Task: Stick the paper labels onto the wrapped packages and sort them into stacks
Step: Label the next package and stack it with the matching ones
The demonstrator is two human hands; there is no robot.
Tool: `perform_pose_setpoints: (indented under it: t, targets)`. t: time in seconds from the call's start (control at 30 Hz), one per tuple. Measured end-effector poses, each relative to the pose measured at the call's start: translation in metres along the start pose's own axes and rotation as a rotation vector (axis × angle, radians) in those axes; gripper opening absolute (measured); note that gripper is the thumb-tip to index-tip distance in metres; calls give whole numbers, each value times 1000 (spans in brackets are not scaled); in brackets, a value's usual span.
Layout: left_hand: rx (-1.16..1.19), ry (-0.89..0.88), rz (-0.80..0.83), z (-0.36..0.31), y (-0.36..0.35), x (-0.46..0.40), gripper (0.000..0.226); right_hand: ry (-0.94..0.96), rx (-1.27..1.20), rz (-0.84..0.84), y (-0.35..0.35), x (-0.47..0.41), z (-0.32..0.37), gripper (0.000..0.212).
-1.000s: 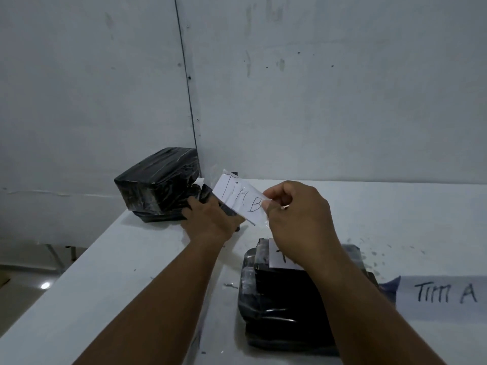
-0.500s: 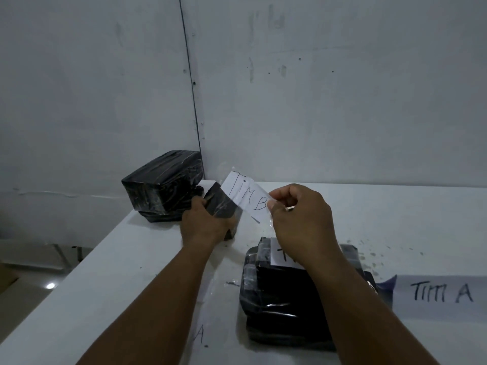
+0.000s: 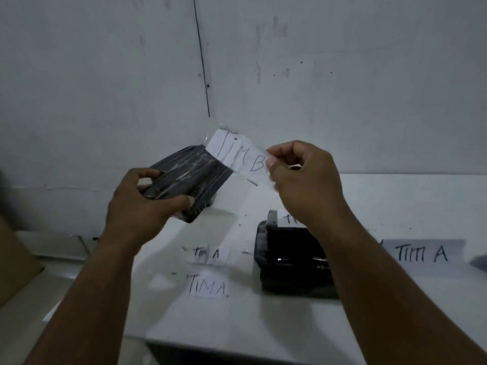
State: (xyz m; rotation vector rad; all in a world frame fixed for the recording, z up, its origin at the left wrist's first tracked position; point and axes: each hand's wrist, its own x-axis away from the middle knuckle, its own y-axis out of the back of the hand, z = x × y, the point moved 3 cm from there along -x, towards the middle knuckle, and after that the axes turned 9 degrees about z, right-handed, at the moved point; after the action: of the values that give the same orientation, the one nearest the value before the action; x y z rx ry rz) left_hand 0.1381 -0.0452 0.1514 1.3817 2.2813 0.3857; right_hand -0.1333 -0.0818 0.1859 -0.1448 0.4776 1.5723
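Note:
My left hand (image 3: pixel 143 204) grips a flat black wrapped package (image 3: pixel 192 177), lifted above the white table (image 3: pixel 276 325) and tilted. My right hand (image 3: pixel 300 177) pinches the right end of a white paper label reading "TIM B" (image 3: pixel 238 155), backed by clear tape, held just over the package's far right corner. A stack of black wrapped packages (image 3: pixel 287 267) lies on the table under my right forearm, with a white label (image 3: pixel 288 218) on top, partly hidden by my wrist.
Two small "TIM A" labels (image 3: pixel 207 255) (image 3: pixel 207 287) lie on the table in front of me. A larger "TIM A" sheet (image 3: pixel 421 254) lies to the right. A brown cardboard edge (image 3: pixel 13 262) shows at far left. Grey walls stand close behind.
My left hand has lifted a black package off the table and brought it toward me. The "TIM B" label stays pinched in my right hand. The view has tilted down, showing the small labels.

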Motion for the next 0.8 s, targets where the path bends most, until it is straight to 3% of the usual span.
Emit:
perform_pose_setpoints:
  t: [0.27, 0.57, 0.8]
  targets:
    - [116, -25, 224, -4, 56, 85, 103, 45, -1, 82, 11, 54, 28, 10]
    - [187, -89, 495, -6, 54, 140, 103, 28, 1, 129, 43, 97, 26, 13]
    - [225, -87, 783, 3, -7, 160, 90, -116, -79, 196, 71, 117, -12, 16]
